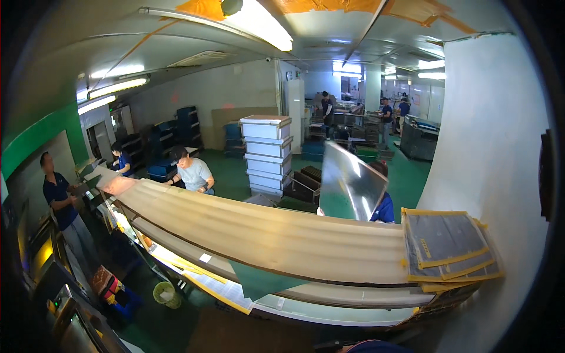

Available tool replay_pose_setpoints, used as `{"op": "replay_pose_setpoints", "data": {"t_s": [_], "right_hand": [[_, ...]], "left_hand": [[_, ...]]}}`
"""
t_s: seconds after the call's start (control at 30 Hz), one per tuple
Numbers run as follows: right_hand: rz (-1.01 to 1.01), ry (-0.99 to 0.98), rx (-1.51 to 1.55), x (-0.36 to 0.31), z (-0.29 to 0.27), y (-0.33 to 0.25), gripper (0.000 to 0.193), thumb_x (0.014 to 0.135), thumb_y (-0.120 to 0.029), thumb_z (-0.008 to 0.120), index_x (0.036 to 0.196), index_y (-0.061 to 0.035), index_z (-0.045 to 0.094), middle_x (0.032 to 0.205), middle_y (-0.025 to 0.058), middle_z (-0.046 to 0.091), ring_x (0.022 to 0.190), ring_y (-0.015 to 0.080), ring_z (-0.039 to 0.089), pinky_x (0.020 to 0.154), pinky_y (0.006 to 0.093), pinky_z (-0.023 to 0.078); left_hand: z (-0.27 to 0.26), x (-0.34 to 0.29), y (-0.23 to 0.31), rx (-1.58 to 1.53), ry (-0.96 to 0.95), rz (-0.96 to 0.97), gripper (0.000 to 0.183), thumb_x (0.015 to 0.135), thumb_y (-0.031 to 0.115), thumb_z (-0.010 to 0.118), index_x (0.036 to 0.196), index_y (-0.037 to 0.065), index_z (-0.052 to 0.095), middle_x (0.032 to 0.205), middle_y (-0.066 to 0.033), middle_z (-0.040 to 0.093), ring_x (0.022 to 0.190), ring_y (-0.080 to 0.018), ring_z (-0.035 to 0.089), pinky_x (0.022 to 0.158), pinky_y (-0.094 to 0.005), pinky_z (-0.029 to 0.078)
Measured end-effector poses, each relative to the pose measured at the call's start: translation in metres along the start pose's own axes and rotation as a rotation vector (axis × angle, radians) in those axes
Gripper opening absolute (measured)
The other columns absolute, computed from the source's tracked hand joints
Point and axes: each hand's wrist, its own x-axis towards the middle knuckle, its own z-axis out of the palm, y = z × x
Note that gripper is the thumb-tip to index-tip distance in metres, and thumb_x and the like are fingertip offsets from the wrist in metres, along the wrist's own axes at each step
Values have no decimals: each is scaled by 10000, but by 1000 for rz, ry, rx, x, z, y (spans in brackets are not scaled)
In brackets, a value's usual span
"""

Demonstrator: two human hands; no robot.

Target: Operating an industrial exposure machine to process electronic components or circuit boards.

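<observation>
Neither of my hands shows in the head view. At the lower edge a piece of dark blue cloth [379,347] shows, with a small dark shape beside it; whose it is I cannot tell. In front stretches a long brown-topped shelf [265,226], with lit lower levels beneath. On its right end lies a pile of grey sheets edged with yellow tape [450,238]. A green panel [259,283] hangs over the lower shelf's front. Beyond the shelf, a person in blue [385,209] stands mostly hidden behind a tilted, shiny flat sheet [350,185].
White lidded boxes [268,153] form a tall stack behind the shelf. A person in a light shirt [194,172] bends at its far side; another person [59,197] stands at left. A waste bin [167,294] sits on the floor. A white wall [494,129] bounds the right.
</observation>
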Motion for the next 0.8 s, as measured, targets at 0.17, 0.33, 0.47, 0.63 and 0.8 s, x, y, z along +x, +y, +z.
{"op": "replay_pose_setpoints", "data": {"t_s": [0.17, 0.33, 0.47, 0.63, 0.8], "right_hand": [[90, 454, 347, -36, -28, 2, 352, 947, -246, 602, 1240, -52, 581, 1136, 92, 628, 975, 227, 629, 845, 340, 498], [-189, 863, 773, -71, -70, 14, 692, 886, -281, 704, 1455, -119, 346, 1406, 114, 451, 1221, 326, 523, 1002, 489, 443], [-159, 1231, 867, -40, -129, -6, 746, 889, -298, 704, 1483, -156, 276, 1419, 131, 423, 1199, 316, 530, 965, 474, 465], [71, 1358, 976, 10, -199, 17, 493, 932, -171, 641, 1311, 58, 426, 1199, 186, 575, 1027, 282, 622, 862, 386, 512], [215, 1308, 945, 26, -165, 0, 311, 893, -191, 714, 955, 89, 592, 883, 105, 602, 742, 186, 608, 664, 345, 519]], "left_hand": [[-8, -24, -40, -48, -3, -133, 240, 765, 44, 556, 969, 15, 679, 889, -152, 699, 874, -293, 656, 777, -381, 521], [-19, -80, -89, -139, 46, -312, 246, 764, 41, 554, 975, 10, 676, 887, -151, 699, 873, -289, 657, 776, -381, 522], [-16, -119, -113, -239, 76, -406, 250, 763, 39, 554, 980, 7, 673, 885, -149, 699, 872, -287, 657, 775, -381, 522], [-6, -124, -118, -314, 55, -435, 255, 762, 36, 552, 985, 2, 670, 883, -148, 700, 871, -284, 658, 774, -380, 522], [-26, -50, -105, -284, 195, -110, 226, 819, 49, 570, 1021, 0, 658, 880, -130, 687, 831, -246, 665, 691, -355, 540]]}}
